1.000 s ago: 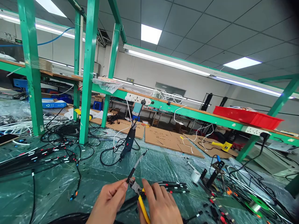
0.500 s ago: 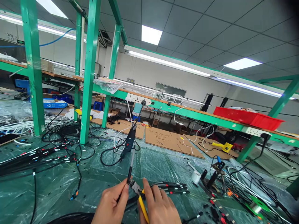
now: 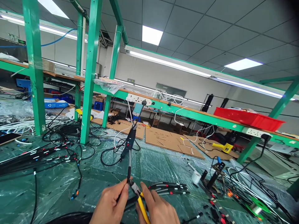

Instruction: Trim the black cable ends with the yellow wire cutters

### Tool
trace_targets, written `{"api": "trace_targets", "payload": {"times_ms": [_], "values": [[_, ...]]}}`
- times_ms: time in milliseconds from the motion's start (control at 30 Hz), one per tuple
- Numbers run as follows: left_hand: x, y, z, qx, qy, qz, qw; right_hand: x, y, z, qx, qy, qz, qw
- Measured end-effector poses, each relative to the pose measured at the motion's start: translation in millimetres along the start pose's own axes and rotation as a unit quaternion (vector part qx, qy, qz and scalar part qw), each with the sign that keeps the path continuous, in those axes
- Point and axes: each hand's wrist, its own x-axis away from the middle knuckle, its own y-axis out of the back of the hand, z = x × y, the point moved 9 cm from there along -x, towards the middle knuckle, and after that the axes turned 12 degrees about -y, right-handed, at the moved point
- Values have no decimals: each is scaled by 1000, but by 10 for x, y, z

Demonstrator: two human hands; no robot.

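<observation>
Between thumb and forefinger, my left hand (image 3: 109, 202) pinches a black cable (image 3: 129, 172) whose upper stretch is grey and points up and away. My right hand (image 3: 160, 208) is wrapped around yellow-handled cutting pliers (image 3: 143, 207). The metal jaws rest against the cable right by my left fingertips; whether they bite into it I cannot tell. Behind the right hand lies a bundle of black and grey cable ends (image 3: 167, 187) with red and white marks. A coil of black cable (image 3: 72, 217) lies below my left hand.
Beyond my hands lies a black elongated device (image 3: 129, 143), near a power strip (image 3: 137, 99). Marked black cables (image 3: 46, 155) spread leftward. On the right are a metal stand (image 3: 215, 174), a white roll (image 3: 195, 177), a green wire spool (image 3: 258, 207) and a yellow-black tool (image 3: 226, 147).
The cable's grey upper part has swung slightly left and stands more upright. My right hand has shifted a little on the pliers; the left hand keeps its pinch.
</observation>
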Motion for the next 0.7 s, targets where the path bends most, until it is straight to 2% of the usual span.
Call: {"api": "trace_targets", "payload": {"times_ms": [100,167,267,367,500,700], "values": [[-26,41,54,62,51,11,997,-29,-63,17,-146,3,144,979],[-32,46,133,108,102,19,989,-33,-44,23,-179,11,189,965],[-46,28,200,143,142,35,979,-72,77,-73,-106,-2,135,985],[-53,18,217,147,152,41,977,-77,176,-79,-41,23,79,996],[-39,-18,219,149,152,66,975,-90,246,-57,-29,46,63,997],[-59,-18,123,119,117,102,981,-112,317,-66,22,55,59,996]]}}
